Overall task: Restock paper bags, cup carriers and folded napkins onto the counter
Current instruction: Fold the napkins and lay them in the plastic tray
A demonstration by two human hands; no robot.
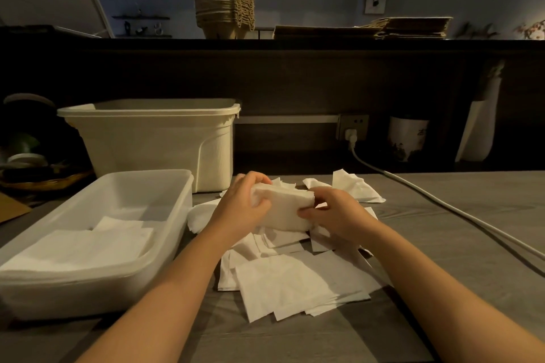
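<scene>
the left hand (241, 203) curls its fingers round the left end of a thick stack of folded napkins (283, 206); the right hand (336, 215) grips the stack's right end, fingers bent against its near side; the stack is held just above a loose heap of napkins (289, 283) spread on the grey table (442, 230); just left of the heap a clear plastic tray (165, 186) holds flat napkins (88, 244); behind the tray stands a cream tub (147, 138); a white cable (427, 194) crosses the table on the right; on the far high counter (265, 44) sit a stack of cup carriers (224, 9) and, to its right, flat paper bags (413, 27).
</scene>
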